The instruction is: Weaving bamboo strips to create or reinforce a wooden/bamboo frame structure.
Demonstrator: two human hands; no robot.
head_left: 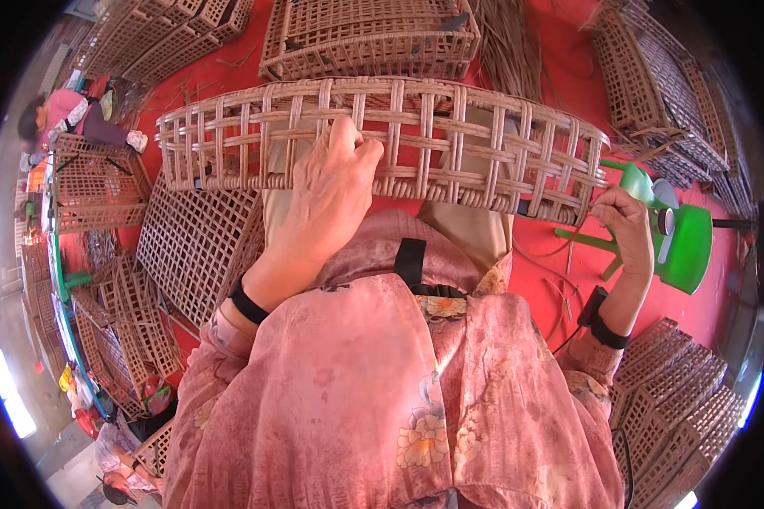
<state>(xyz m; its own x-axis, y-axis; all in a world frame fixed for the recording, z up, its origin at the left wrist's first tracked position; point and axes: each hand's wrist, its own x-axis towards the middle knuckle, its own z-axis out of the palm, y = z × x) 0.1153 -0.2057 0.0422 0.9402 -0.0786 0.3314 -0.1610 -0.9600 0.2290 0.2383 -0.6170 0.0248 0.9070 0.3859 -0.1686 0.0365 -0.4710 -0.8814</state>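
Pink floral sleeves nearest. Left hand clasped over woven basket rim, across lap. Right hand pinching basket's right end. Lattice walls appear woven; edge finishing judged remaining. Finished baskets stacked beyond.

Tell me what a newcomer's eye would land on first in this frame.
First comes the long open-weave rattan basket lying on its side across the person's lap, with the left hand pressed on its middle and the right hand at its right end. Next is the bright red floor, ringed with stacked woven baskets. A green plastic stool stands out at the right, just behind the right hand.
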